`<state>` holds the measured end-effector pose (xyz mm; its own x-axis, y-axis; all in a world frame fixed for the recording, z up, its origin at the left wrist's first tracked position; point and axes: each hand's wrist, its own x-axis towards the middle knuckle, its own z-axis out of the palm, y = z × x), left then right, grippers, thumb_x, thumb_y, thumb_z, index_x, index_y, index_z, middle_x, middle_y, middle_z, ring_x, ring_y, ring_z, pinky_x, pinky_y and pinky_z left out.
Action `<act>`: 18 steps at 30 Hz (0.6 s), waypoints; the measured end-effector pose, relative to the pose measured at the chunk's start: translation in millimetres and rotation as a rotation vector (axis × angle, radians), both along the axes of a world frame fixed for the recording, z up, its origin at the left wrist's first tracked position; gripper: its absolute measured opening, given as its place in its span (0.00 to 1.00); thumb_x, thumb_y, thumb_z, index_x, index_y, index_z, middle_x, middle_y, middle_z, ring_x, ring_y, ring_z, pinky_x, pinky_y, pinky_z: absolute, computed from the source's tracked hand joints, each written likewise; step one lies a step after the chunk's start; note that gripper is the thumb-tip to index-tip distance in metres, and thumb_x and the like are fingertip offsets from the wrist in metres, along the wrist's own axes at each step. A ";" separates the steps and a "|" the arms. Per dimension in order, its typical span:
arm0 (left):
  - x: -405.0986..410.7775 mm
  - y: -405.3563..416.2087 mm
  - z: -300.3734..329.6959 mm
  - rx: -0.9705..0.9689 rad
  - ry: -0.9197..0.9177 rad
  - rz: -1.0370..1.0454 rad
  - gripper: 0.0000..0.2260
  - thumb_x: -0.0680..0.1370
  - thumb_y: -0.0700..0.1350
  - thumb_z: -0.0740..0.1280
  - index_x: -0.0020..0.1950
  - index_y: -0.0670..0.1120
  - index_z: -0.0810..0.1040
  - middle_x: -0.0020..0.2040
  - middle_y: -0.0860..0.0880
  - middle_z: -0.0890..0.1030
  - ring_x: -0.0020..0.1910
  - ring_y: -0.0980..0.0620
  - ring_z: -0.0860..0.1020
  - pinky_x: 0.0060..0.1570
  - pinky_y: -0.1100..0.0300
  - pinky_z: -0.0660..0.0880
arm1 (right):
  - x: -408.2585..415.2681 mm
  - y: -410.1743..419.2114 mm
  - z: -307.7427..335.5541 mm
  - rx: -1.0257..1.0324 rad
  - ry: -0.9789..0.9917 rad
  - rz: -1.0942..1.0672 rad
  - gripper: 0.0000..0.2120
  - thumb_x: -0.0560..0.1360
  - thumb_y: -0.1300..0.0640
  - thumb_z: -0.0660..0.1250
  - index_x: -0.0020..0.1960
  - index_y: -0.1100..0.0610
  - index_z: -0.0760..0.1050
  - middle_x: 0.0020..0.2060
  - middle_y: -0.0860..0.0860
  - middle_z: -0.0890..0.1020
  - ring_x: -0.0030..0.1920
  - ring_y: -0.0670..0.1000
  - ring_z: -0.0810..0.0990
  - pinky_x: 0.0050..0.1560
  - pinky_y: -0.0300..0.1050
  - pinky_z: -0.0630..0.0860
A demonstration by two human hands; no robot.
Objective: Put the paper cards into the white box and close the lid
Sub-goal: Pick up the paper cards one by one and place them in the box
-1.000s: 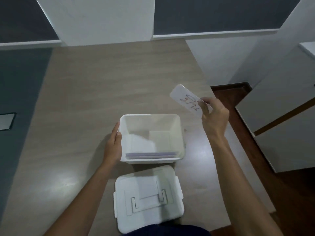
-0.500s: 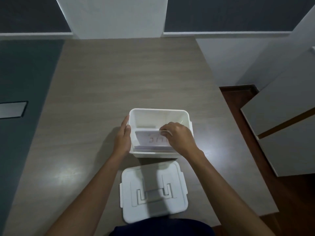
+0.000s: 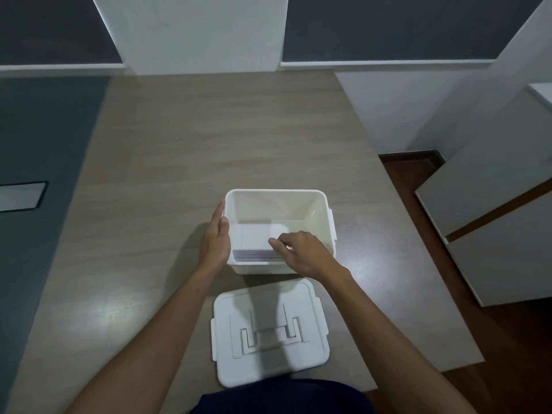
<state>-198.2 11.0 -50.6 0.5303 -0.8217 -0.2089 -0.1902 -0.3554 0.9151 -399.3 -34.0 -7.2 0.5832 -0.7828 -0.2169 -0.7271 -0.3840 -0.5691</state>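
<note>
A white rectangular plastic box point(image 3: 324, 218) stands upright and open on the pale wood-grain counter point(image 3: 209, 138), its rim rounded at the corners with small tabs on the sides. Inside it, a stack of white paper cards point(image 3: 254, 239) leans against the near wall, their edges showing as thin grey lines. The white plastic lid point(image 3: 268, 333) lies flat on the counter just in front of the box, apart from it, its recessed folding handle facing up.

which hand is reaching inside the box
The right hand: its fingers reach over the near rim onto the cards. The left hand rests flat against the white box outside.
</note>
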 end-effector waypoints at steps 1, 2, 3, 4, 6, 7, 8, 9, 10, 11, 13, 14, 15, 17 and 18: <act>2.3 0.0 1.2 0.016 -0.011 -0.006 0.20 0.82 0.50 0.51 0.76 0.57 0.61 0.75 0.54 0.65 0.73 0.53 0.64 0.65 0.63 0.59 | -0.9 0.4 0.5 -0.021 -0.026 -0.011 0.20 0.82 0.44 0.56 0.47 0.56 0.81 0.38 0.45 0.81 0.46 0.55 0.77 0.48 0.51 0.72; 4.8 1.1 3.4 0.034 -0.013 -0.002 0.21 0.82 0.51 0.52 0.76 0.56 0.60 0.76 0.54 0.64 0.74 0.52 0.64 0.66 0.63 0.59 | -1.9 1.3 0.3 -0.047 -0.049 -0.021 0.19 0.82 0.44 0.57 0.51 0.54 0.81 0.45 0.47 0.84 0.51 0.56 0.78 0.52 0.53 0.73; 7.5 3.4 6.0 0.051 -0.012 0.013 0.22 0.82 0.53 0.52 0.76 0.56 0.59 0.76 0.53 0.64 0.74 0.52 0.64 0.67 0.62 0.60 | -3.5 2.7 -0.3 -0.094 -0.065 -0.030 0.18 0.81 0.44 0.57 0.54 0.53 0.81 0.51 0.49 0.84 0.55 0.56 0.77 0.55 0.55 0.73; 9.7 7.6 8.2 0.060 -0.016 0.034 0.23 0.81 0.54 0.53 0.77 0.56 0.58 0.76 0.53 0.64 0.74 0.51 0.64 0.69 0.60 0.60 | -5.7 5.1 -2.3 -0.170 -0.089 -0.043 0.17 0.81 0.45 0.58 0.56 0.53 0.81 0.54 0.50 0.84 0.57 0.56 0.76 0.57 0.55 0.73; 11.5 21.0 10.7 0.055 -0.042 0.083 0.23 0.81 0.53 0.55 0.77 0.52 0.59 0.76 0.49 0.64 0.73 0.50 0.66 0.68 0.61 0.61 | -10.6 12.9 -6.8 -0.370 -0.174 -0.115 0.15 0.79 0.47 0.61 0.54 0.54 0.81 0.51 0.50 0.84 0.56 0.55 0.76 0.55 0.53 0.74; 11.3 30.8 9.2 0.074 -0.064 0.108 0.24 0.81 0.52 0.56 0.76 0.49 0.61 0.75 0.47 0.66 0.72 0.49 0.67 0.66 0.62 0.61 | -14.3 17.3 -8.1 -0.464 -0.216 -0.181 0.13 0.78 0.47 0.63 0.51 0.55 0.81 0.48 0.50 0.83 0.53 0.54 0.76 0.53 0.51 0.73; 9.8 43.8 5.6 0.113 -0.105 0.133 0.23 0.81 0.52 0.57 0.75 0.46 0.64 0.73 0.45 0.69 0.70 0.47 0.69 0.64 0.61 0.62 | -19.6 23.2 -9.9 -0.546 -0.252 -0.252 0.12 0.77 0.48 0.65 0.47 0.56 0.80 0.45 0.51 0.82 0.50 0.54 0.75 0.50 0.49 0.72; 9.0 56.8 0.0 0.155 -0.161 0.151 0.22 0.80 0.51 0.59 0.73 0.44 0.67 0.70 0.42 0.72 0.67 0.44 0.72 0.62 0.59 0.65 | -24.1 28.4 -12.6 -0.619 -0.277 -0.312 0.11 0.76 0.49 0.67 0.45 0.56 0.79 0.42 0.51 0.81 0.47 0.53 0.74 0.48 0.47 0.71; 6.4 72.1 -7.2 0.202 -0.213 0.155 0.21 0.80 0.50 0.60 0.70 0.42 0.71 0.66 0.40 0.74 0.63 0.41 0.74 0.61 0.56 0.68 | -29.9 35.8 -16.7 -0.669 -0.296 -0.362 0.10 0.75 0.50 0.68 0.43 0.57 0.78 0.40 0.51 0.80 0.45 0.53 0.73 0.46 0.46 0.70; 2.5 87.3 -16.0 0.247 -0.253 0.156 0.21 0.79 0.51 0.61 0.67 0.40 0.73 0.63 0.38 0.75 0.60 0.39 0.75 0.59 0.53 0.69 | -36.1 44.1 -21.4 -0.693 -0.310 -0.402 0.10 0.75 0.51 0.68 0.42 0.58 0.77 0.39 0.51 0.79 0.43 0.53 0.72 0.45 0.46 0.69; -5.8 115.0 -32.4 0.345 -0.298 0.153 0.21 0.77 0.53 0.63 0.63 0.39 0.76 0.60 0.39 0.74 0.57 0.38 0.77 0.57 0.51 0.71 | -48.2 60.9 -36.0 -0.664 -0.295 -0.456 0.10 0.75 0.51 0.68 0.43 0.58 0.75 0.39 0.52 0.78 0.42 0.53 0.72 0.43 0.47 0.69; -10.8 127.8 -39.8 0.398 -0.310 0.150 0.22 0.76 0.55 0.64 0.63 0.40 0.76 0.61 0.40 0.74 0.57 0.39 0.77 0.57 0.51 0.72 | -54.3 70.2 -45.8 -0.607 -0.253 -0.479 0.10 0.75 0.50 0.68 0.44 0.58 0.75 0.40 0.51 0.77 0.42 0.53 0.72 0.43 0.48 0.70; -16.0 140.0 -46.9 0.442 -0.324 0.138 0.23 0.75 0.57 0.65 0.63 0.42 0.77 0.61 0.41 0.73 0.57 0.40 0.77 0.57 0.52 0.73 | -59.9 79.6 -56.6 -0.527 -0.189 -0.501 0.11 0.76 0.49 0.67 0.47 0.57 0.75 0.42 0.51 0.77 0.43 0.52 0.73 0.44 0.49 0.71; -25.8 160.2 -59.6 0.481 -0.357 0.087 0.23 0.73 0.60 0.66 0.59 0.45 0.79 0.60 0.42 0.74 0.57 0.43 0.76 0.55 0.54 0.74 | -71.0 95.7 -78.5 -0.349 -0.029 -0.533 0.15 0.76 0.45 0.65 0.54 0.56 0.75 0.49 0.52 0.78 0.49 0.53 0.74 0.49 0.51 0.74; -30.8 168.2 -64.2 0.486 -0.371 0.066 0.21 0.72 0.60 0.66 0.55 0.46 0.80 0.58 0.43 0.74 0.56 0.44 0.75 0.53 0.55 0.74 | -75.5 102.7 -88.6 -0.260 0.057 -0.538 0.19 0.76 0.43 0.64 0.58 0.56 0.75 0.53 0.53 0.78 0.53 0.55 0.75 0.52 0.52 0.74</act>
<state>-229.0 179.2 -114.8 0.6857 -0.6419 -0.3432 -0.4285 -0.7371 0.5225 -474.8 68.7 -95.8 0.0830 -0.9965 0.0023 -0.8847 -0.0747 -0.4602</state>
